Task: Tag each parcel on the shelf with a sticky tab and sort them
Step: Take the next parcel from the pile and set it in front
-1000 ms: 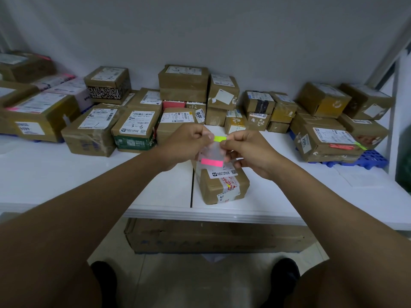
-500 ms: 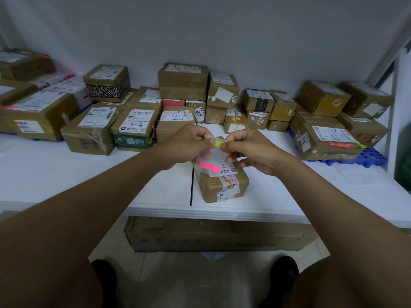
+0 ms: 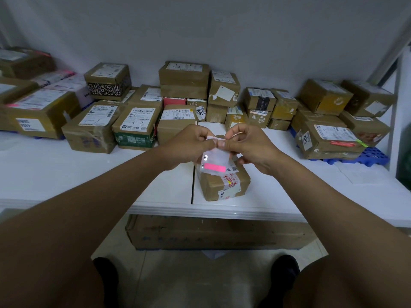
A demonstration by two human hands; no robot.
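One small parcel (image 3: 224, 185) sits alone at 6 o'clock near the shelf's (image 3: 66, 174) front edge, no tab visible on it yet. Just above it, both hands pinch a clear tab sheet (image 3: 214, 160) with a pink strip across it. Left hand (image 3: 189, 145) grips the sheet's top edge, fingers curled tight; right hand (image 3: 251, 147) pinches at that same edge, probably peeling a tab. Progress looks early: a parcel at 3 o'clock (image 3: 329, 141) wears red and green tabs, while the stacked boxes at 12 o'clock (image 3: 184, 81) appear untagged.
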